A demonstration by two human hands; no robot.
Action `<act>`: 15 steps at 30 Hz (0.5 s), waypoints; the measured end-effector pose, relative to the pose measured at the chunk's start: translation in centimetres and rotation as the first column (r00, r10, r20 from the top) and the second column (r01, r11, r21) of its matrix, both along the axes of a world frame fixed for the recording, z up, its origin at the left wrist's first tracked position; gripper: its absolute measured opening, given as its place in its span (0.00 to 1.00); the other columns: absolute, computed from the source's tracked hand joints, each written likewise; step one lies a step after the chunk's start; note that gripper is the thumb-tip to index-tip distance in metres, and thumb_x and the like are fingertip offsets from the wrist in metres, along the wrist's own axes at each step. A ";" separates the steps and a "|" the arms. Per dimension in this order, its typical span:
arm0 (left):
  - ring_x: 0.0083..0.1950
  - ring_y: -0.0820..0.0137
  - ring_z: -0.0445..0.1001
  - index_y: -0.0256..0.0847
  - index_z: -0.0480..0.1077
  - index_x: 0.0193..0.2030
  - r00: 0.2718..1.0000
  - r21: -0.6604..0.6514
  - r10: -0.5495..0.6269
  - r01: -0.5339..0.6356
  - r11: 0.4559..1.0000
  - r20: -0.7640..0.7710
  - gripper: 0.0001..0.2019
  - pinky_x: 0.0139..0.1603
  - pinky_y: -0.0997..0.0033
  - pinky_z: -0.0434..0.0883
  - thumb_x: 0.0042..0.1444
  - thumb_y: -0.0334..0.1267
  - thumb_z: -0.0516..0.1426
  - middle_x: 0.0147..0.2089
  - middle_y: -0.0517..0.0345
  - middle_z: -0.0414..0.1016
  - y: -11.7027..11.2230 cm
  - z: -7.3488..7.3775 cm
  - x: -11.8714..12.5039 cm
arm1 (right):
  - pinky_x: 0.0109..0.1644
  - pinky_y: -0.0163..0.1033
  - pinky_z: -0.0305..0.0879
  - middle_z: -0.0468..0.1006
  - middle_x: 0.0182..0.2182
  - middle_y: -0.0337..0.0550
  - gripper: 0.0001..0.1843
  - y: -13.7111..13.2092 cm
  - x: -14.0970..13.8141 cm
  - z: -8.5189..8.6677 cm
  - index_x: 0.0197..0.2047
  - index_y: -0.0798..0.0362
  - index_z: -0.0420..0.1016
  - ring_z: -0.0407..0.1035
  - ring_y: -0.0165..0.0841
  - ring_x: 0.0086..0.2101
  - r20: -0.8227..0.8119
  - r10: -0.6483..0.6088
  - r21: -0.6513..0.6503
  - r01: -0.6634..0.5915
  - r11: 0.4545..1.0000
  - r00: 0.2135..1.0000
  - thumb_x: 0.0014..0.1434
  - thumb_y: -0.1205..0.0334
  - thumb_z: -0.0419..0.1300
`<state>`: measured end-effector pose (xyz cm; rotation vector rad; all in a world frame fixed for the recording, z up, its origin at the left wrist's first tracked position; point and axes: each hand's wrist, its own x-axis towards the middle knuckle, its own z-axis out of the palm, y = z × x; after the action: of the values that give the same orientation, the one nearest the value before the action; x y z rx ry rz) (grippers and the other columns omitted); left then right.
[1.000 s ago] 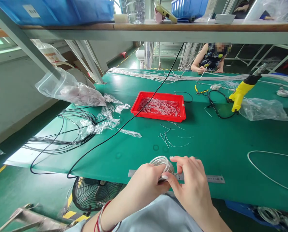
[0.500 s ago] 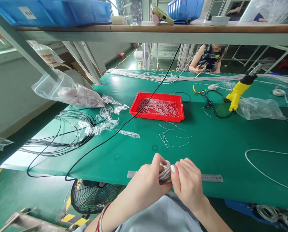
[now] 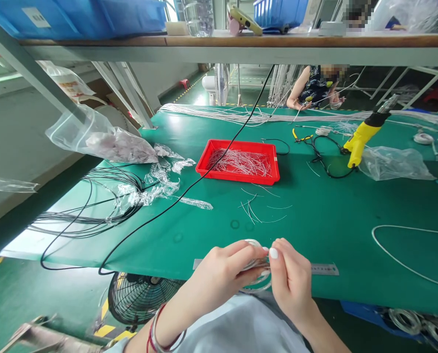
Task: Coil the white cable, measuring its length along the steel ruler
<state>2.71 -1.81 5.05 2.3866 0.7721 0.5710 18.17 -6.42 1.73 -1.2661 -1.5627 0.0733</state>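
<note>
Open tabletop (image 3: 336, 215) ahead-right of my right hand (image 3: 292, 274), as far as white cable loop (image 3: 410, 227). Straight ahead: loose wire bits (image 3: 250, 210), then red tray (image 3: 237, 178) blocks me. Black cord (image 3: 201, 179) slants across, hampering my leftward reach.

Illegible print: ruler (image 3: 324, 269), label (image 3: 37, 17) on blue bin (image 3: 93, 19)
</note>
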 end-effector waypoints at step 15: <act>0.30 0.81 0.69 0.45 0.73 0.39 0.999 -0.414 0.033 -0.047 0.909 -0.042 0.08 0.32 0.80 0.64 0.57 0.44 0.57 0.33 0.65 0.76 0.8 1.4 -0.1 | 0.36 0.40 0.67 0.80 0.31 0.40 0.10 -0.1 4.4 2.4 0.38 0.56 0.74 0.71 0.29 0.34 0.407 0.223 0.033 -0.258 0.966 0.886 0.51 0.73 0.65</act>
<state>2.57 -1.03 6.46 1.9947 0.8631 0.3395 22.57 -6.55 4.10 -1.0545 -2.0526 -0.1030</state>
